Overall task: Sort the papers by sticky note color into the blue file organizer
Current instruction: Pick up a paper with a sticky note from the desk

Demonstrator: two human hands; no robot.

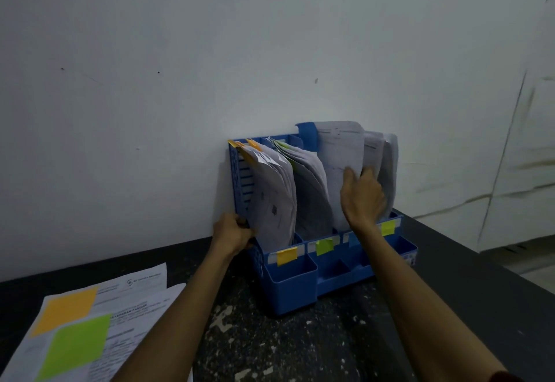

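Blue file organizer (288, 285); orange sticky note (286, 256), green sticky note (324, 246), yellow sticky note (388, 227) on its front. Beneath it, black white-speckled table (285, 348).

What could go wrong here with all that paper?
1. The sheet that the right hand holds stands tall and curled. Pushed down hard, it might buckle or slip into the neighbouring slot.
2. The orange label and yellow label look alike in this dim light, so a mix-up seems possible.
3. The left hand grips the organizer. Without that grip, it might slide.
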